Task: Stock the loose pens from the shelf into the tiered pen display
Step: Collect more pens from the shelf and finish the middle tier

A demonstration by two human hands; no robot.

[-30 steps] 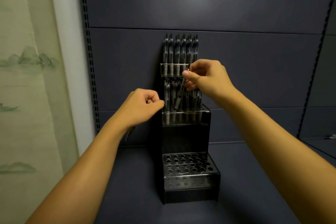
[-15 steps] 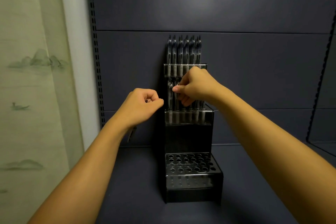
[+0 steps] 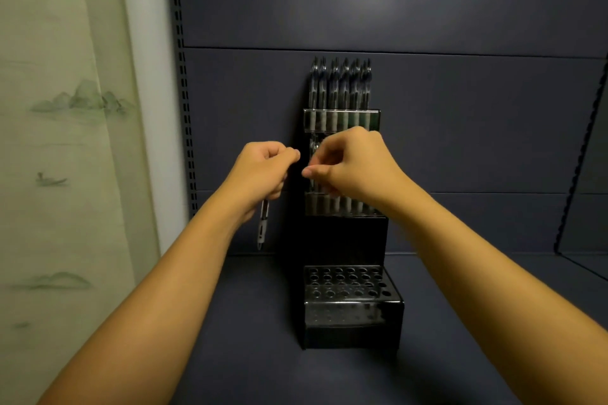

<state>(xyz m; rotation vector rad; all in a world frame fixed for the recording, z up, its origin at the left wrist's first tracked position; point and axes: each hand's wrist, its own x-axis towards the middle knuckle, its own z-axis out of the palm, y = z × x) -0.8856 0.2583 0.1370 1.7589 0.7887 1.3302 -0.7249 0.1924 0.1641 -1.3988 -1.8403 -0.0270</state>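
Black display at twelve o'clock: top and middle tiers full, bottom holes bare. Right hand, curled, looks empty, reaching across. Left hand at ten clenches a pen. Next, hand it over.

1. The back wall is dark slate-blue panelling, with horizontal seams running across it.
2. A slotted upright rail runs down the left edge of those panels, with two columns of little punched holes.
3. Another slotted rail sits way off at the right edge, leaning in the wide-angle view.
4. On the left hangs a pale green curtain printed with a misty mountain and boat scene.
5. A plain white strip of wall stands between the curtain and the left rail.
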